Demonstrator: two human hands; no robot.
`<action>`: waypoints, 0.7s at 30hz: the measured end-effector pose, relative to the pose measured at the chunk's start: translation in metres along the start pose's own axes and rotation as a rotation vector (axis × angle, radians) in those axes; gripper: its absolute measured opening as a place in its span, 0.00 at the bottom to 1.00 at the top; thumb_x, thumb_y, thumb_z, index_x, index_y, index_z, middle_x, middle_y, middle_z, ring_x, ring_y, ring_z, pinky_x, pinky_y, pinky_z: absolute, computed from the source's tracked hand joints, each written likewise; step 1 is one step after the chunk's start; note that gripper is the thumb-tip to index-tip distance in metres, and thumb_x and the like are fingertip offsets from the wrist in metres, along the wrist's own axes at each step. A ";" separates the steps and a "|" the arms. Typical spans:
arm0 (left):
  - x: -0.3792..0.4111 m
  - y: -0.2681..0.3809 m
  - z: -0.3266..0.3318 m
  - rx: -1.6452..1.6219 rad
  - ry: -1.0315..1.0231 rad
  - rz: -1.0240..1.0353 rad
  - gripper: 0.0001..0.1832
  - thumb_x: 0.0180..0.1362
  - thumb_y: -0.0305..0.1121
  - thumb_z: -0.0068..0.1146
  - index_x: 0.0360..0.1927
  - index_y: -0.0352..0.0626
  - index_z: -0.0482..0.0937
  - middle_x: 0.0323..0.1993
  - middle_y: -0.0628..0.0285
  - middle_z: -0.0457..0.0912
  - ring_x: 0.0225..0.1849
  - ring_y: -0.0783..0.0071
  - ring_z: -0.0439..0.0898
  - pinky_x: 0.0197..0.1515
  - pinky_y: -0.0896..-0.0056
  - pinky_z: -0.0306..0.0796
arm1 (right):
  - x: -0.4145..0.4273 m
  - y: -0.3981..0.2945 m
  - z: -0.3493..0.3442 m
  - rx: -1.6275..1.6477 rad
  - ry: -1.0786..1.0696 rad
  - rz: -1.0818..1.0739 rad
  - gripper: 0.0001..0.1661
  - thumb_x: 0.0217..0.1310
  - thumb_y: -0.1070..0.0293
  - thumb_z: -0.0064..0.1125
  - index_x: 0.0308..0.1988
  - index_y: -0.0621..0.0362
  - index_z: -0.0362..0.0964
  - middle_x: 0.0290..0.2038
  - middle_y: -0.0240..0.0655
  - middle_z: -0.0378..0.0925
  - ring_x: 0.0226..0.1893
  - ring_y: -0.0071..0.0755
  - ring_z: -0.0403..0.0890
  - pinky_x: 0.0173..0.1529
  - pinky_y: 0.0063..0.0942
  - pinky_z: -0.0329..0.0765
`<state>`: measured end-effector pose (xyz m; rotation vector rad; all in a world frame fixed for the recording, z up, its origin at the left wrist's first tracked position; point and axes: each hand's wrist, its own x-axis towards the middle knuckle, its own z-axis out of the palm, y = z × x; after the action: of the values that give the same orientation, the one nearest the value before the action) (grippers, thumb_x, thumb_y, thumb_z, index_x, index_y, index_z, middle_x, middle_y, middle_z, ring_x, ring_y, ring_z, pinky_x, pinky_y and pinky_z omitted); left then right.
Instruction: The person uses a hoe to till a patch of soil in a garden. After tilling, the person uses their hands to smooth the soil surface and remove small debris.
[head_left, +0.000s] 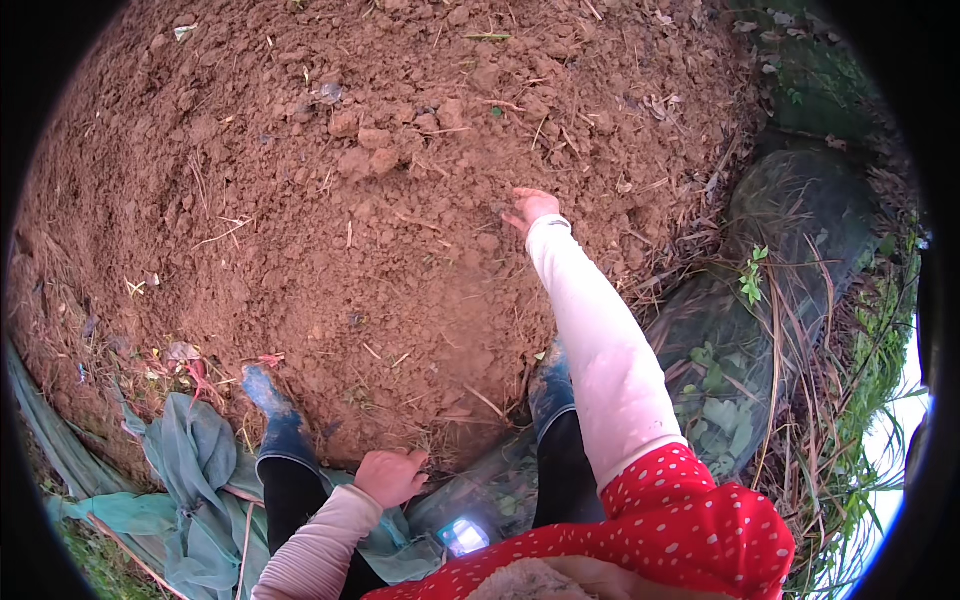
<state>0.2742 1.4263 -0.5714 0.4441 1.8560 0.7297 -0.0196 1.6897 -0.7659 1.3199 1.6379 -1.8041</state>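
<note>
My right hand (531, 208) is stretched out over loose reddish-brown soil (420, 262), fingers apart; nothing shows in it. My left hand (391, 477) is near my body, beside dry grass at the edge of the soil, with its fingers curled; whether it holds anything is hidden. Above the right hand's reach, several clods (367, 146) lie on the soil. A muddy blue boot (277, 416) is on my left foot, and another blue boot (553, 386) is partly behind my right forearm. A shiny bright object (463, 536) shows below the left hand.
Bunched green netting (187, 480) lies at the lower left, with thin sticks (131, 551) across it. Dark netting (787, 217) covers a rounded ridge with leaves and dry stalks on the right. Red plastic scraps (199, 375) lie near the left boot. Green grass borders the right edge.
</note>
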 end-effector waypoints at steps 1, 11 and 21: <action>0.000 0.000 0.000 0.001 0.006 0.005 0.18 0.48 0.43 0.51 0.39 0.43 0.71 0.21 0.52 0.76 0.28 0.56 0.76 0.31 0.58 0.68 | 0.001 -0.002 0.001 -0.012 0.051 -0.003 0.10 0.51 0.83 0.46 0.37 0.65 0.67 0.34 0.41 0.72 0.24 0.36 0.76 0.25 0.31 0.80; -0.002 -0.001 -0.004 0.004 -0.040 -0.027 0.18 0.48 0.42 0.51 0.39 0.43 0.71 0.21 0.51 0.76 0.28 0.55 0.76 0.30 0.58 0.68 | -0.018 -0.026 0.033 -0.056 0.028 0.066 0.11 0.58 0.77 0.40 0.42 0.65 0.61 0.35 0.45 0.69 0.27 0.37 0.75 0.24 0.31 0.76; -0.008 -0.004 -0.004 -0.007 0.008 -0.011 0.17 0.48 0.42 0.51 0.39 0.43 0.71 0.18 0.52 0.75 0.26 0.55 0.76 0.28 0.56 0.68 | -0.026 -0.036 0.050 -0.003 -0.127 -0.037 0.38 0.49 0.86 0.35 0.61 0.56 0.41 0.60 0.47 0.48 0.52 0.51 0.64 0.46 0.46 0.71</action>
<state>0.2735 1.4173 -0.5680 0.4268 1.8616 0.7315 -0.0543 1.6454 -0.7299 1.1560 1.6061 -1.8658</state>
